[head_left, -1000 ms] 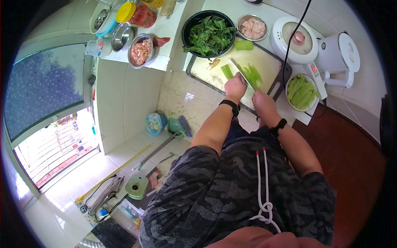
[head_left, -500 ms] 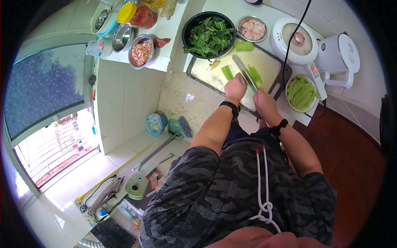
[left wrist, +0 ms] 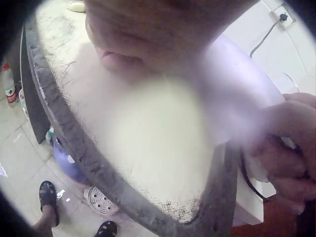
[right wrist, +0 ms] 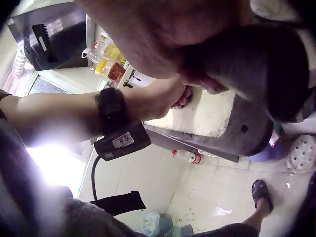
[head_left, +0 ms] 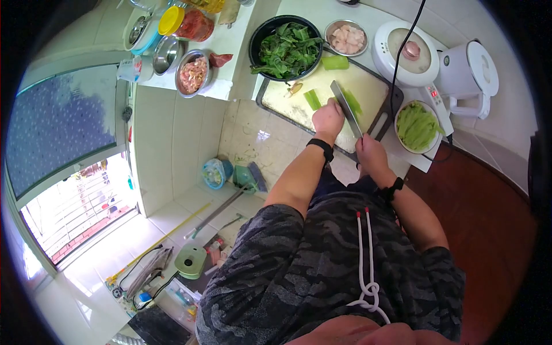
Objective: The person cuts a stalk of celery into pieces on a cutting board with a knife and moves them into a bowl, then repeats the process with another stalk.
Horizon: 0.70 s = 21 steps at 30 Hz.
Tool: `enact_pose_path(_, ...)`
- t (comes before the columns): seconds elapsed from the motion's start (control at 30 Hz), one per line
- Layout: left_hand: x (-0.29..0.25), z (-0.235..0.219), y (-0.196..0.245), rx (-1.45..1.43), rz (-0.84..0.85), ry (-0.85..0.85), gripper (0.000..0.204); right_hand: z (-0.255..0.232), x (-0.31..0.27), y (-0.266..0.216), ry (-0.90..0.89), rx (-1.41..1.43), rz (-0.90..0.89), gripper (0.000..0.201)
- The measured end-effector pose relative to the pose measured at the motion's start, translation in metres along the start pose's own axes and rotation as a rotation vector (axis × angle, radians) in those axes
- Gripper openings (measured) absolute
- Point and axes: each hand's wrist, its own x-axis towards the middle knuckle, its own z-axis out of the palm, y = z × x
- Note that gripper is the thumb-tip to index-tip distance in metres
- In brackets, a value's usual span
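In the head view, my right hand (head_left: 371, 153) grips the handle of a broad kitchen knife (head_left: 346, 110), its blade slanting up and left over the cutting board (head_left: 368, 81). Close beside the blade's left face, my left hand (head_left: 329, 119) bends its fingers down onto the board; the fingertips and whatever lies under them are hidden from above. Light green stem strips (head_left: 312, 99) lie just past this hand, and more cut green pieces (head_left: 353, 102) lie along the blade's right side. A thicker green stem chunk (head_left: 335, 62) sits at the board's back edge.
A black bowl of dark leaves (head_left: 287, 49) and a metal bowl of pale meat (head_left: 347, 38) stand behind the board. On the right are a bowl of green strips (head_left: 417, 127), a white cooker (head_left: 406, 54) and a kettle (head_left: 468, 72). A black cord (head_left: 404, 43) hangs across the board's right end.
The knife has shifted to the right, its blade now showing more of its flat face over the cut pieces. My right hand has drawn slightly back towards the body; the left stays nearly in place.
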Motion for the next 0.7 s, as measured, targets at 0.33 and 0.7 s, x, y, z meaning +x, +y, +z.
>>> enact_pose_path(0.33,0.002,0.001,-0.002,0.016,0.028,-0.008,0.026,0.002,0.008,-0.011,0.036,0.054,-0.044,0.028)
enact_pose_path(0.7,0.006,0.001,-0.006,0.037,0.062,-0.017,0.026,0.009,0.018,-0.009,0.029,0.074,-0.076,0.026)
